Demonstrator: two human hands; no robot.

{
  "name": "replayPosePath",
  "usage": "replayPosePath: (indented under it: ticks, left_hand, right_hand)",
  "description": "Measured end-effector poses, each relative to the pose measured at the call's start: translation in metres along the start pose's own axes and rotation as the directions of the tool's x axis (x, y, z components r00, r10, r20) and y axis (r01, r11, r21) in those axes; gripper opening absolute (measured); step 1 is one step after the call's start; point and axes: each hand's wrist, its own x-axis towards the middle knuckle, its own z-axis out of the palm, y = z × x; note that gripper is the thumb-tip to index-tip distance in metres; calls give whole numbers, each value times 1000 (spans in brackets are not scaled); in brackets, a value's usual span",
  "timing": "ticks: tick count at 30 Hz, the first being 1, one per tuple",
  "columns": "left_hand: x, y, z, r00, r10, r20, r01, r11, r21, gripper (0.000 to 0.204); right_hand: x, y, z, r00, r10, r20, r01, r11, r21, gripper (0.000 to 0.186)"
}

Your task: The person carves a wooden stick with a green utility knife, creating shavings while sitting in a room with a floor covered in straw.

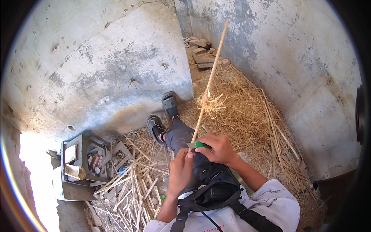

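A long, pale wooden stick (213,71) slants up and away from my hands, its far end near the wall. My left hand (181,167) is closed around its near end, thumb close to the blade. In my right hand (221,150) is a knife with a green handle (201,145), the fingers wrapped round it. Its short, broad metal blade (191,145) lies across the stick just beyond my left hand. Partway up the stick hangs a tuft of thin curled shavings (213,103). Exactly how the blade's edge meets the wood is too small to tell.
A large heap of straw-coloured shavings (239,112) lies beyond my right hand. Cut sticks (141,193) pile up at left, beside a dark box-like stand (83,166) holding scraps. Longer strips (276,131) lie at right. Broken bricks (201,50) fill the far corner between worn walls.
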Motion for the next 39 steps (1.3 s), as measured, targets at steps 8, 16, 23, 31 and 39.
replayPosePath:
  ticks: [8,16,23,31,39]
  left_hand:
    - [0,8,1,998,2,-64,2,998,58,22]
    - [0,3,1,996,13,-91,-6,997,78,20]
    - [0,3,1,994,27,-106,-12,991,132,19]
    - [0,1,0,993,38,-111,-20,987,160,20]
    - [-2,4,-1,995,-4,-96,23,979,202,21]
  right_hand:
    - [1,1,0,999,-19,-37,17,999,-49,28]
    - [4,1,1,999,-5,-39,3,998,-58,29]
    - [5,3,2,999,-5,-47,1,996,-85,29]
    - [7,5,3,998,-18,-64,12,996,-93,29]
    - [10,9,9,985,5,-173,-19,997,-78,29]
